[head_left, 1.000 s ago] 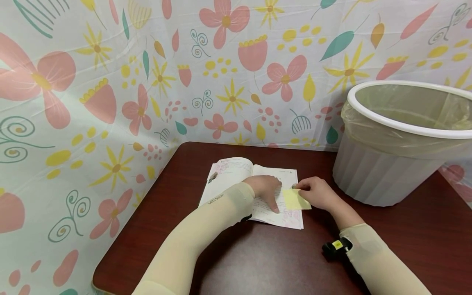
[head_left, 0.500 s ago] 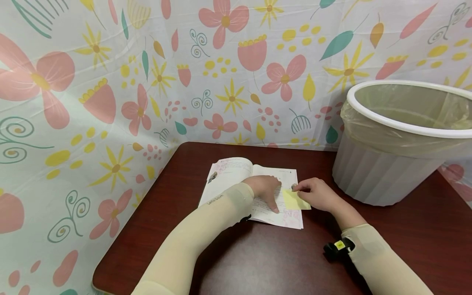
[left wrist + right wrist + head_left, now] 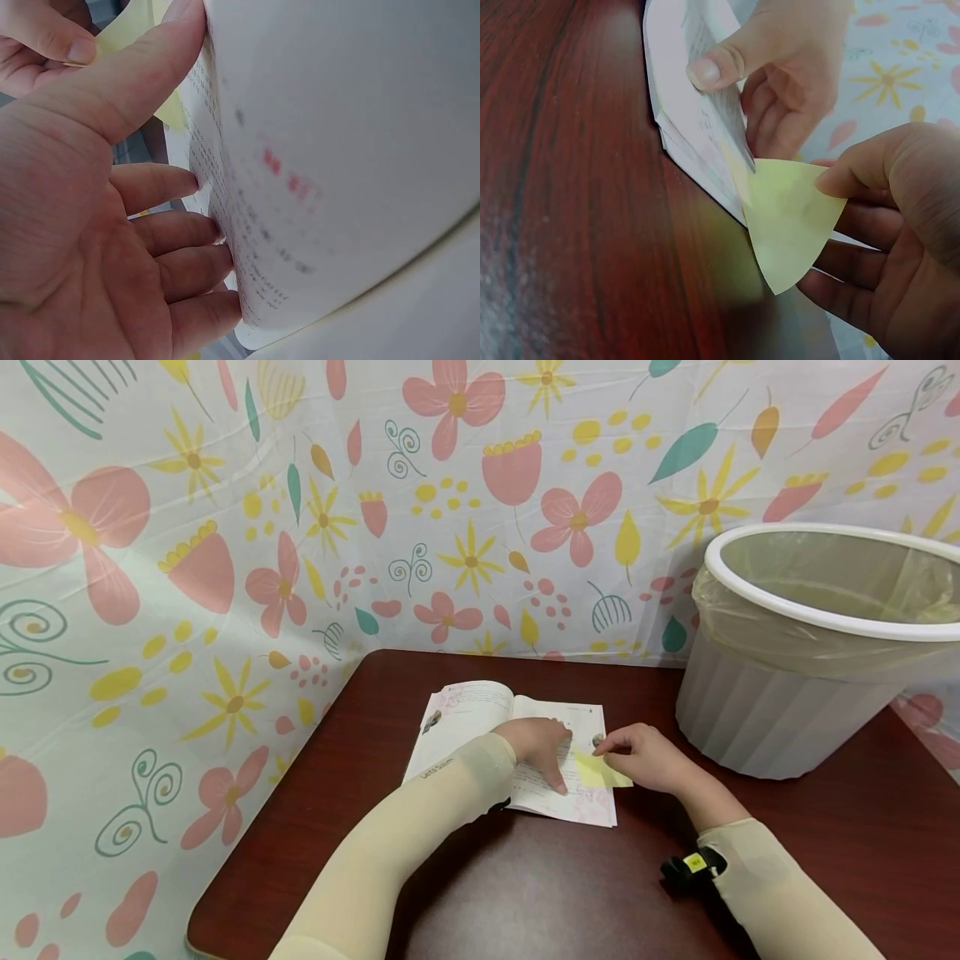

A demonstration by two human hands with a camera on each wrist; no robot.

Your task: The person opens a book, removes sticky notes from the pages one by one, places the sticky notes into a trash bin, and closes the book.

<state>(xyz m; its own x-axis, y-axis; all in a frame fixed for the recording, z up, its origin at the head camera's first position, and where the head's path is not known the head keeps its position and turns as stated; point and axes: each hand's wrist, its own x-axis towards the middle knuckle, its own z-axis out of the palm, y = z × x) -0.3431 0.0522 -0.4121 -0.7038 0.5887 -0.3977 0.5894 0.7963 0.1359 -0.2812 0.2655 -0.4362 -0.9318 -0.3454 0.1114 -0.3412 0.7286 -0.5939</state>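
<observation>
An open book [image 3: 468, 714] with printed pages lies on the table. My left hand [image 3: 536, 747] rests on its right-hand page, thumb and fingers spread, with the fingertips touching the paper in the left wrist view. A yellow sticky note [image 3: 594, 772] sits over the right edge of that page. Its outer edge is pinched between the thumb and fingers of my right hand [image 3: 648, 757]. In the right wrist view the sticky note [image 3: 791, 225] bends up off the page, its far side still against the book.
A white waste bin [image 3: 757, 710] with a clear plastic liner stands on the right of the dark wooden table [image 3: 525, 893]. Behind and to the left hangs a flower-patterned curtain [image 3: 300, 568].
My right hand has shifted very slightly, and the sticky note, flat and square before, now looks bent at its outer side. My left hand has stayed in place on the page.
</observation>
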